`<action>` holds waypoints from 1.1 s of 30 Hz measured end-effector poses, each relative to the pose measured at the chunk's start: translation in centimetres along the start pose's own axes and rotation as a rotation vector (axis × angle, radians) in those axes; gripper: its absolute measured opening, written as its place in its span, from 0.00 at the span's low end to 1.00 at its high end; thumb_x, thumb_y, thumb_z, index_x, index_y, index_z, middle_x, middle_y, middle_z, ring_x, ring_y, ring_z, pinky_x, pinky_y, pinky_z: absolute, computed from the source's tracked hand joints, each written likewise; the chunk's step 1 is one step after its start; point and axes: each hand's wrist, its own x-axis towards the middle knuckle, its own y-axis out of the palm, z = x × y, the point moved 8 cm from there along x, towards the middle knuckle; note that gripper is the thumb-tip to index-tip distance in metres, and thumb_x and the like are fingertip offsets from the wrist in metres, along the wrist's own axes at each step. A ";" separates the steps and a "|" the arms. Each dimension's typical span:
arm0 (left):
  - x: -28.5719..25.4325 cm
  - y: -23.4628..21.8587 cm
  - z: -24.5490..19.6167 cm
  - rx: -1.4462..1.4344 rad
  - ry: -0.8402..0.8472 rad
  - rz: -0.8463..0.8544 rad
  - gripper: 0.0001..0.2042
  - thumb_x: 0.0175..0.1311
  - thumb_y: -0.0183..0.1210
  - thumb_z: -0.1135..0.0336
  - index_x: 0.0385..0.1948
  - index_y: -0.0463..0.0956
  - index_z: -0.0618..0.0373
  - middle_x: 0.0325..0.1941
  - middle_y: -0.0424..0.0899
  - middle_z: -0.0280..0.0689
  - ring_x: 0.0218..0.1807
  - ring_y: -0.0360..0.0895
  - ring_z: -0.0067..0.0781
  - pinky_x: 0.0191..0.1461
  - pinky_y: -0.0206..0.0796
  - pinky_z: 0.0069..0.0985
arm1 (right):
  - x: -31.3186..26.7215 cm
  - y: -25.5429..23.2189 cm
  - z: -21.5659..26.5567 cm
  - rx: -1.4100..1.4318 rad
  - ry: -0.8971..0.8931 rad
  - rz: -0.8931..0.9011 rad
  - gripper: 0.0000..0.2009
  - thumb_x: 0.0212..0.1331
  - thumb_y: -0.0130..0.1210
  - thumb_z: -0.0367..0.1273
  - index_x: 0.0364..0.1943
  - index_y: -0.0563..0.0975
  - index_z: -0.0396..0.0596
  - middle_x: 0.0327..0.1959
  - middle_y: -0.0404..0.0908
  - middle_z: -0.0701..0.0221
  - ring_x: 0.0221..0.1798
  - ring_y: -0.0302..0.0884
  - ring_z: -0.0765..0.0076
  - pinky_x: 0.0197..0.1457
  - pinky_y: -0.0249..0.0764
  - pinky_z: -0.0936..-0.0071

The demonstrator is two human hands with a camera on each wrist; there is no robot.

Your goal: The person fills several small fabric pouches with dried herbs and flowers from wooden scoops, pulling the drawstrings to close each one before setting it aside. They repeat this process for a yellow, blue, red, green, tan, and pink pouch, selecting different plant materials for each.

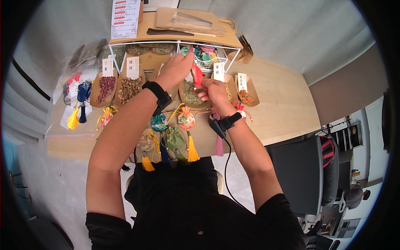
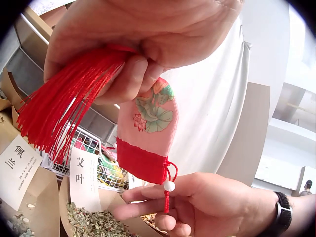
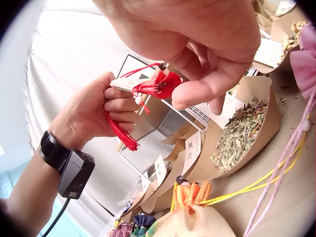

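We're holding the pink sachet (image 2: 148,133) inverted: left hand (image 2: 143,44) gripping its tassel end, right hand (image 2: 207,205) fingering the red mouth. Still unfilled; herb tray (image 1: 191,92) untouched below.

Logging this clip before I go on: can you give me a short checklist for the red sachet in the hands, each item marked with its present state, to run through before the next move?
1. Left hand grips the red sachet and its tassel: ok.
2. Right hand is at the sachet's red mouth end, fingers on it: ok.
3. Sachet held clear above the tray of green herbs, not touching it: ok.
4. Mouth drawn closed or open: cannot tell, though the cord and white bead hang loose.
5. Sachet filled or empty: cannot tell; it looks fairly flat.
6. Finished sachets lie apart on the table, near the person: ok.
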 end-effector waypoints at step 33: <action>-2.1 1.9 -0.3 0.094 -0.128 0.217 0.29 0.72 0.42 0.43 0.39 0.82 0.64 0.46 0.86 0.57 0.53 0.81 0.64 0.57 0.70 0.49 | -2.6 -1.8 0.4 0.109 0.038 0.070 0.14 0.76 0.53 0.35 0.53 0.81 0.39 0.44 0.89 0.68 0.27 0.82 0.79 0.27 0.76 0.83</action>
